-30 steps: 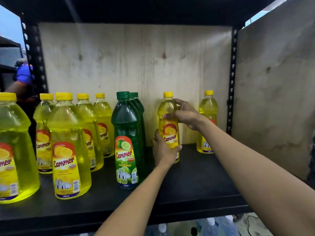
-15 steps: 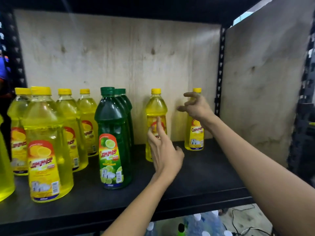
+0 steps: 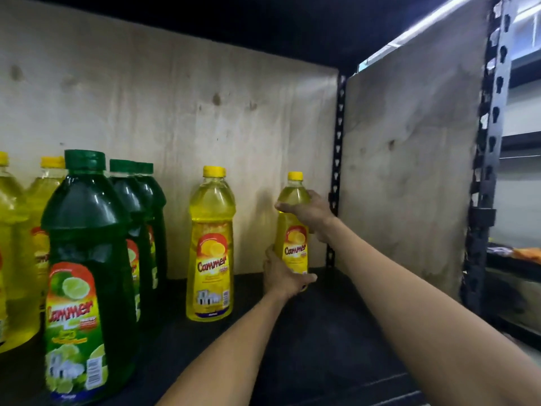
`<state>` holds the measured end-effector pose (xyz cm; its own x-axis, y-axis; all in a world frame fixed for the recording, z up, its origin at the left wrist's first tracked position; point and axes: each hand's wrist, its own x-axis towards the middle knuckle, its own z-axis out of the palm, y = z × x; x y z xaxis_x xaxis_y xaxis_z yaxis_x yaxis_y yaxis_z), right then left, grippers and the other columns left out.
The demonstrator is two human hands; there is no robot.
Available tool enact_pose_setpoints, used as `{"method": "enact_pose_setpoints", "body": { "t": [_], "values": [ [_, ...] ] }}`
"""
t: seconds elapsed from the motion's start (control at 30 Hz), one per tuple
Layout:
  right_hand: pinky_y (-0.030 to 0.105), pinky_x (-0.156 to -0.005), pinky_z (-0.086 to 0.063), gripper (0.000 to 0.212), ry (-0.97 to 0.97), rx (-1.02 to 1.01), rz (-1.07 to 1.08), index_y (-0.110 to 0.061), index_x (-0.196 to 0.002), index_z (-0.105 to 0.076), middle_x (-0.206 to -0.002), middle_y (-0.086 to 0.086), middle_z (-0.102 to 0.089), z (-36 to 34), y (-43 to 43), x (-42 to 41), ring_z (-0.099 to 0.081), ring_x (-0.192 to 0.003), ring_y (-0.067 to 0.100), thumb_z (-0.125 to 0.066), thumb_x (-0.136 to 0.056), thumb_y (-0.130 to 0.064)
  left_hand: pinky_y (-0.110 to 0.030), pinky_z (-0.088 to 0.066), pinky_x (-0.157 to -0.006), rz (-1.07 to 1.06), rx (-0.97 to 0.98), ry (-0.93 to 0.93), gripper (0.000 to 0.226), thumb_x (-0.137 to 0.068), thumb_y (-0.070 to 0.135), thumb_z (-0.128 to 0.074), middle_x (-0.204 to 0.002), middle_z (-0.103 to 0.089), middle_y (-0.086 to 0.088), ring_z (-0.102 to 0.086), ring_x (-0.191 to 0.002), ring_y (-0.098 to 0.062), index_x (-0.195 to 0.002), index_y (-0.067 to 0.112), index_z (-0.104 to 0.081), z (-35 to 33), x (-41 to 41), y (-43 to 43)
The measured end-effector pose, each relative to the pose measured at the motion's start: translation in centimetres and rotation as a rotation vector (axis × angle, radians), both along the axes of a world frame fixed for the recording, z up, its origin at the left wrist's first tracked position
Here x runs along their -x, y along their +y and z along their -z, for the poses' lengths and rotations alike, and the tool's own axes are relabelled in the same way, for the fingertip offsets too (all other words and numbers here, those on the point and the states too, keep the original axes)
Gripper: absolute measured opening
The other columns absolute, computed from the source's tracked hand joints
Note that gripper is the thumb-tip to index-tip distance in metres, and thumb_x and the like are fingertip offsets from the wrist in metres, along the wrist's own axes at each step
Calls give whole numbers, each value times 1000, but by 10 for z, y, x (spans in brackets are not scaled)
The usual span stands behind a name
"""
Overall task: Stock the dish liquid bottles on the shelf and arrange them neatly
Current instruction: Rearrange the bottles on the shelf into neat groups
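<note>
A small yellow dish liquid bottle [image 3: 294,244] stands at the back right of the black shelf [image 3: 322,332], near the corner post. My right hand [image 3: 311,212] grips its shoulder from the right. My left hand [image 3: 282,275] holds its base from the left. To its left stands another yellow bottle [image 3: 211,244], untouched, with a second yellow cap just showing behind it. A row of three green lime bottles [image 3: 87,273] runs front to back further left. More yellow bottles [image 3: 17,230] stand at the far left edge.
A plywood back panel [image 3: 205,118] and a plywood side panel [image 3: 409,171] close the bay. A black slotted upright [image 3: 486,171] frames the right side. Bare shelf lies between the held bottle and the front edge.
Both hands left the middle yellow bottle and moved right onto the corner bottle. The view has shifted right and closer.
</note>
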<state>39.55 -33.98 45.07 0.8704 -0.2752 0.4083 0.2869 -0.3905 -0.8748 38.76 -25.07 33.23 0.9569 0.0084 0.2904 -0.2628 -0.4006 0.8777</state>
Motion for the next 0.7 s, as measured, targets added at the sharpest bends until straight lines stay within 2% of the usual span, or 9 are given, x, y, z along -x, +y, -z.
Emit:
{"method": "enact_pose_setpoints", "body": {
  "t": [0.17, 0.33, 0.4, 0.53, 0.7],
  "values": [
    [46, -95, -57, 64, 53, 70, -27, -22, -121, -54, -121, 5, -66, -5, -3, 18, -66, -108, 25, -87, -71, -43, -39, -49, -99, 22, -169, -16, 90, -67, 38, -90, -135, -54, -10, -56, -123, -31, -135, 12, -37, -4, 2, 11],
    [45, -93, -57, 61, 96, 88, -89, -21, -124, -54, -120, 6, -67, -11, 8, 71, -67, -106, 26, -85, -75, -40, -38, -49, -98, 43, -282, -31, 84, -70, 45, -86, -133, -57, -9, -59, -120, -28, -133, 14, -40, -1, 49, 27],
    [43, -93, -57, 56, 67, 98, -86, -24, -119, -54, -118, 4, -68, -9, 17, 100, -67, -105, 23, -85, -75, -41, -36, -48, -95, 42, -297, -48, 84, -68, 47, -86, -132, -57, -8, -59, -119, -26, -132, 14, -41, 1, 78, 40],
    [47, -99, -54, 53, 41, 113, -94, -27, -112, -55, -115, 2, -70, -7, 39, 152, -68, -108, 23, -84, -74, -47, -34, -47, -97, 26, -295, -89, 86, -67, 47, -87, -131, -56, -7, -59, -119, -26, -132, 14, -42, 3, 139, 67],
    [43, -101, -54, 70, 48, 137, -159, -17, -130, -58, -123, 4, -70, -10, 83, 196, -67, -113, 24, -84, -74, -49, -32, -46, -89, -29, -263, -64, 79, -68, 47, -86, -123, -61, -5, -61, -111, -25, -123, 13, -41, 4, 187, 111]
  ]
}}
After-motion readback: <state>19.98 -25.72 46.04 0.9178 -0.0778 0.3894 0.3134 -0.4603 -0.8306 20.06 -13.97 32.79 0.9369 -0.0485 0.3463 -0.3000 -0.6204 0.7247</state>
